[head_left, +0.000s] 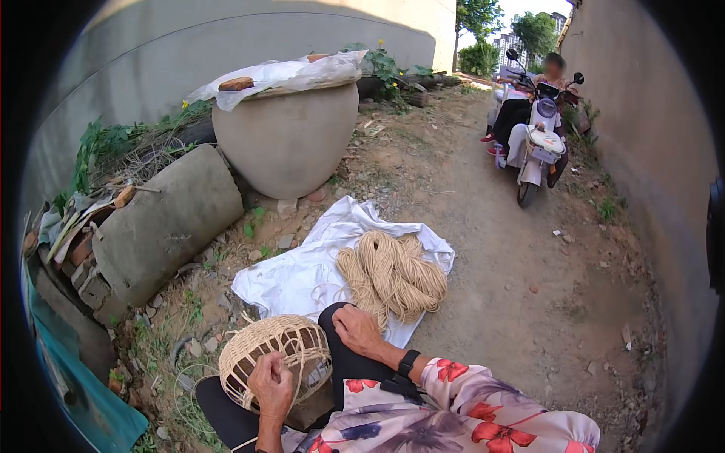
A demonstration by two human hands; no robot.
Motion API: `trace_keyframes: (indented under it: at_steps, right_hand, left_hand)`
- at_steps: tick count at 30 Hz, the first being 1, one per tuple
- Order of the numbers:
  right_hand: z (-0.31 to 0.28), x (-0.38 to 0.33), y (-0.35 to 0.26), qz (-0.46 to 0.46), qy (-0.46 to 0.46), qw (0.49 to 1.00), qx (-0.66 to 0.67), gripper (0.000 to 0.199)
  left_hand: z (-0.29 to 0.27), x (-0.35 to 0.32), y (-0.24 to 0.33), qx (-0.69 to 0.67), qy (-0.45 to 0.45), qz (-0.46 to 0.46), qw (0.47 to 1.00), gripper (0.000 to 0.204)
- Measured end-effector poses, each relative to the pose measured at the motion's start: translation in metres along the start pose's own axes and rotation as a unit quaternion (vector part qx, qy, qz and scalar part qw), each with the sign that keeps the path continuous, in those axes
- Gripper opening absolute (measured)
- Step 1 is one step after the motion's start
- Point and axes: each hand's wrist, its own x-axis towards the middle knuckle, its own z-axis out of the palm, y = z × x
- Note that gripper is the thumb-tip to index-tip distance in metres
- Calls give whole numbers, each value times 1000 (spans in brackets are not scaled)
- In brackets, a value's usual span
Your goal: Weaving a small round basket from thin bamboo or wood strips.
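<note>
A half-woven basket (260, 333) of pale straw-coloured cord rests tilted on my lap, with bare uprights and gaps in its near side. My left hand (270, 385) is at these open strands, fingers bent and pinched together on a cord (303, 353) there. Over my dark-clad right knee, my right hand (358, 329) is closed, its fingertips turned down; what it holds, if anything, is hidden. Just beyond the knees, a heap of coiled cord hanks (393, 273) lies on a white woven sack (291, 275) spread over the ground.
At the left, a large clay vat (291, 136) with a plastic-covered lid stands beside a toppled cement cylinder (170, 223). A teal sheet (91, 385) hangs nearer. Farther up the dirt path (483, 196), a person (555, 69) sits by a parked white electric scooter (538, 140). Walls flank both sides.
</note>
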Motion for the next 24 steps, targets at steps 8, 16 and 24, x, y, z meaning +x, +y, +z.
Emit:
trace_keyframes:
  at_steps: [8,16,24]
  right_hand:
    - [-4,4,7,16,-1,1000,15,5]
    - [-4,4,4,35,-21,999,4,7]
    - [-2,-1,5,24,2,1000,16,5]
  left_hand:
    - [4,4,-2,-38,5,13,999,20]
    - [2,2,-3,-34,-7,14,999,21]
    - [-1,-3,-1,-23,-22,1,999,12]
